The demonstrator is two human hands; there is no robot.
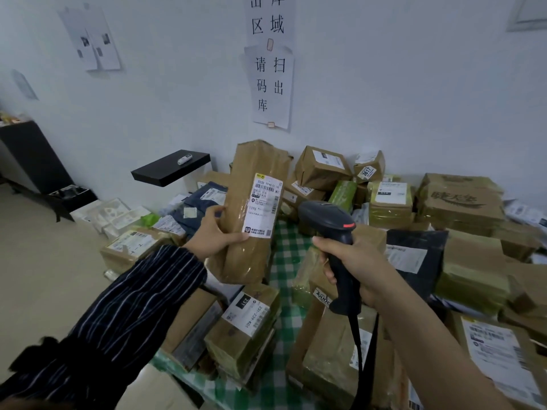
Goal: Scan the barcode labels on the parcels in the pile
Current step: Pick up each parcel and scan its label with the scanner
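Head view: my left hand (213, 232) is wrapped around one long brown parcel (251, 214), held upright above the pile (390, 202), white barcode label (264, 205) facing me, small print blurred. My right hand (352, 261) is closed on one black scanner (331, 229); its cord leaves the frame below. Parcels overlap on a green checked cloth (285, 255), too many to count.

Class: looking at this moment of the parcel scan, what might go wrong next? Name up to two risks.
1. The left hand grips the tall brown parcel by one edge only; it might tip or slip.
2. The thumb lies near the label, so it may cover a code, and the scanner in the right hand could misread.
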